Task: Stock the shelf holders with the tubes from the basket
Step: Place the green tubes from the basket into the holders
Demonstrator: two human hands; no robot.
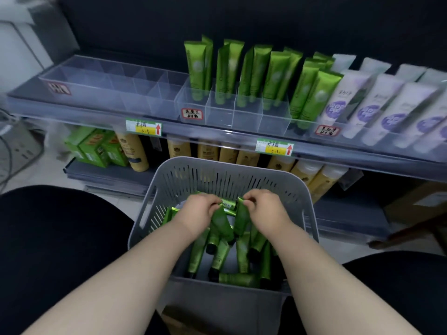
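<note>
Both hands [197, 211] [264, 209] curled round tubes [221, 223] [242, 220]

head view | worn, facing forward-down | close above basket [217, 175] | shelf [96, 114] just beyond

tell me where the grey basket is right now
In the head view the grey basket sits low and central, in front of the yellow bottles on the lower shelf.

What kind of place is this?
Probably a small shop's cosmetics aisle: price tags on the shelf edge, green tubes lined up in clear holders, and yellow bottles stocked underneath.
</note>
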